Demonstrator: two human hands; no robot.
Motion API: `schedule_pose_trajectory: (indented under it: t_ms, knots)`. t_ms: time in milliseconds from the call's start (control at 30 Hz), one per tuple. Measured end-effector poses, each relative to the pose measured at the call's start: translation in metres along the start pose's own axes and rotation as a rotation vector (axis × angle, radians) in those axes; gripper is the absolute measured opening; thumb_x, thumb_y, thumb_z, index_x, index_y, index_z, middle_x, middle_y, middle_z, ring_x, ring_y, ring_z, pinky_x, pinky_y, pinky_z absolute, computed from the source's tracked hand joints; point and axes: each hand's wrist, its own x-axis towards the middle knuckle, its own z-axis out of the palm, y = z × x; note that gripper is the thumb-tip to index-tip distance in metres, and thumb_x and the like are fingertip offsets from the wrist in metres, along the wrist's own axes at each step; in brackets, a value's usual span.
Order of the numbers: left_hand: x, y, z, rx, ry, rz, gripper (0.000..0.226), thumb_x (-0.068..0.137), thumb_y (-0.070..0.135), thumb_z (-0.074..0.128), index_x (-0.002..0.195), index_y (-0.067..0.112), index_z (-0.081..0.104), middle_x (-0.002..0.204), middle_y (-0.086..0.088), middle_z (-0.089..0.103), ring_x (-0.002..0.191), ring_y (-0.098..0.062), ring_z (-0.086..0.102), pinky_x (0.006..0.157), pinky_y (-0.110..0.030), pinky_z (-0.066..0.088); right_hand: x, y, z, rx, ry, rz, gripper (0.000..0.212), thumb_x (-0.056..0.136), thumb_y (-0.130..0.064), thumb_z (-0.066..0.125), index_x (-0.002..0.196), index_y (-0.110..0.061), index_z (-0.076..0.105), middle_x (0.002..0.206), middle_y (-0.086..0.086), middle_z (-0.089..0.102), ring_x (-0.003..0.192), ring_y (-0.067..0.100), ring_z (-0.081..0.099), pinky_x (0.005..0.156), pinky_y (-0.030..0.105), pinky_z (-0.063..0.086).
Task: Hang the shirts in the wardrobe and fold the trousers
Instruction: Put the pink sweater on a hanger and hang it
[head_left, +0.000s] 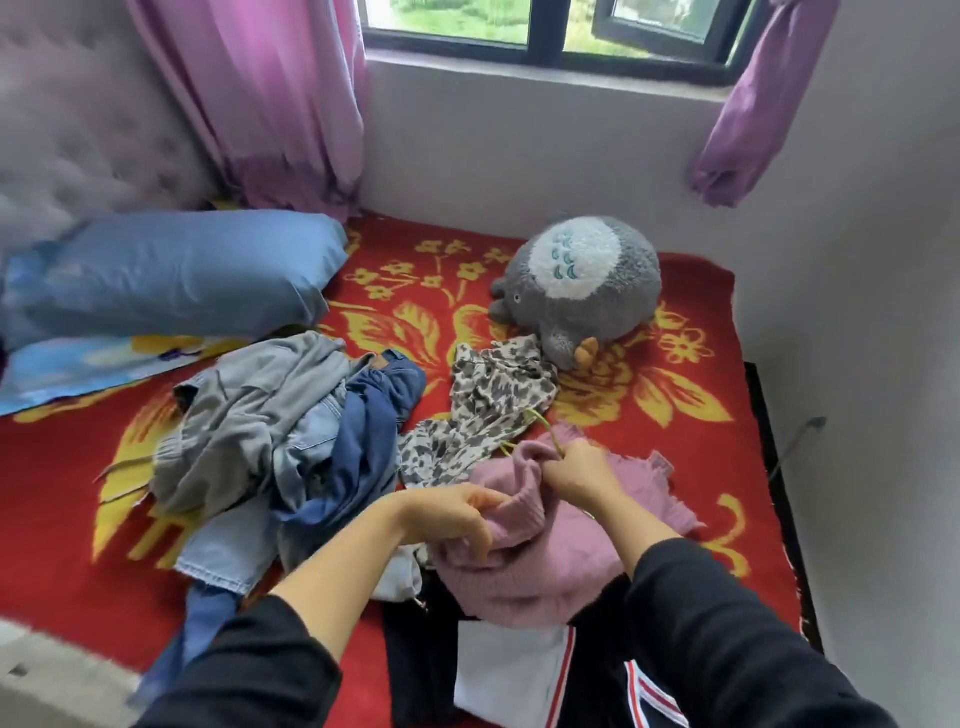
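Barely under way: pink sweater bunched at near edge of bed, lying over black trousers. Left hand pinches knit, fingers curled in. Right hand clenched on collar fold beside green hanger, probably threading it in. Leopard top just behind, unhung. Jeans heap to left, crumpled, nothing folded. Wardrobe not in view. Pillow and plush beyond.
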Motion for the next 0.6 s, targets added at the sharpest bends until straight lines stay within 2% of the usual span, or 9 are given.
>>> schedule_pose_trajectory:
  t_ms: [67, 133, 233, 267, 333, 400, 467, 500, 600]
  knots:
    - [-0.015, 0.008, -0.015, 0.058, 0.133, -0.066, 0.045, 0.058, 0.002, 0.056, 0.090, 0.033, 0.064, 0.069, 0.000, 0.056, 0.049, -0.011, 0.051, 0.045, -0.020, 0.042, -0.004, -0.009, -0.029, 0.071, 0.168, 0.060, 0.029, 0.085, -0.027, 0.052, 0.099, -0.003, 0.062, 0.108, 0.023, 0.065, 0.103, 0.038, 0.060, 0.072, 0.031, 0.040]
    - [-0.025, 0.016, -0.033, 0.149, 0.389, -0.072, 0.041, 0.062, 0.002, 0.053, 0.093, 0.027, 0.062, 0.062, 0.001, 0.055, 0.046, -0.013, 0.051, 0.044, -0.023, 0.043, -0.006, -0.017, -0.061, 0.154, 0.279, 0.100, 0.035, 0.084, -0.025, 0.052, 0.104, 0.001, 0.063, 0.111, 0.025, 0.065, 0.106, 0.040, 0.060, 0.077, 0.033, 0.044]
    - [-0.030, 0.026, -0.052, 0.458, 0.893, -0.092, 0.006, 0.073, 0.019, 0.056, 0.076, 0.023, 0.052, 0.072, 0.001, 0.060, 0.070, -0.021, 0.060, 0.058, -0.030, 0.047, -0.009, -0.038, -0.100, 0.359, 0.391, 0.111, 0.036, 0.082, -0.023, 0.052, 0.101, 0.005, 0.065, 0.103, 0.025, 0.067, 0.099, 0.038, 0.062, 0.075, 0.035, 0.046]
    - [-0.031, 0.027, -0.053, 0.506, 0.988, -0.141, 0.007, 0.076, 0.027, 0.056, 0.074, 0.022, 0.051, 0.077, -0.001, 0.061, 0.075, -0.025, 0.060, 0.062, -0.032, 0.049, -0.011, -0.048, -0.110, 0.432, 0.407, 0.100, 0.039, 0.079, -0.023, 0.052, 0.101, 0.006, 0.065, 0.098, 0.023, 0.067, 0.094, 0.036, 0.063, 0.072, 0.035, 0.045]
    - [-0.033, 0.028, -0.048, 0.400, 0.999, -0.280, 0.018, 0.080, 0.038, 0.052, 0.084, 0.020, 0.056, 0.086, -0.006, 0.064, 0.079, -0.028, 0.064, 0.066, -0.035, 0.053, -0.019, -0.065, -0.129, 0.537, 0.454, 0.093, 0.039, 0.076, -0.022, 0.051, 0.100, 0.005, 0.066, 0.089, 0.020, 0.064, 0.086, 0.032, 0.062, 0.070, 0.036, 0.045]
    - [-0.033, 0.037, -0.041, -0.096, 0.893, -0.275, 0.026, 0.089, 0.028, 0.046, 0.101, 0.007, 0.056, 0.087, -0.015, 0.066, 0.068, -0.031, 0.068, 0.058, -0.038, 0.058, -0.027, -0.070, -0.146, 0.607, 0.484, 0.094, 0.033, 0.075, -0.017, 0.050, 0.096, 0.004, 0.065, 0.083, 0.018, 0.060, 0.078, 0.029, 0.058, 0.068, 0.038, 0.044]
    - [-0.032, 0.061, -0.041, -0.574, 0.805, -0.096, 0.026, 0.095, 0.011, 0.034, 0.107, -0.001, 0.054, 0.088, -0.020, 0.064, 0.059, -0.030, 0.064, 0.044, -0.037, 0.056, -0.036, -0.066, -0.160, 0.640, 0.504, 0.099, 0.028, 0.073, -0.014, 0.048, 0.092, 0.000, 0.064, 0.083, 0.017, 0.060, 0.076, 0.027, 0.056, 0.068, 0.038, 0.044]
    - [-0.033, 0.080, -0.045, -0.679, 0.812, 0.004, 0.028, 0.096, 0.007, 0.029, 0.107, -0.001, 0.054, 0.089, -0.021, 0.063, 0.060, -0.030, 0.062, 0.040, -0.036, 0.055, -0.038, -0.062, -0.167, 0.663, 0.516, 0.108, 0.026, 0.073, -0.014, 0.048, 0.090, -0.002, 0.063, 0.083, 0.018, 0.059, 0.076, 0.027, 0.055, 0.067, 0.038, 0.044]
    - [-0.045, 0.151, -0.060, -0.718, 0.848, 0.269, 0.034, 0.097, 0.003, 0.023, 0.098, 0.008, 0.057, 0.070, -0.013, 0.067, 0.057, -0.026, 0.062, 0.038, -0.032, 0.053, -0.052, -0.058, -0.201, 0.711, 0.621, 0.118, 0.018, 0.079, -0.014, 0.048, 0.086, -0.004, 0.061, 0.079, 0.016, 0.059, 0.072, 0.028, 0.056, 0.064, 0.036, 0.043]
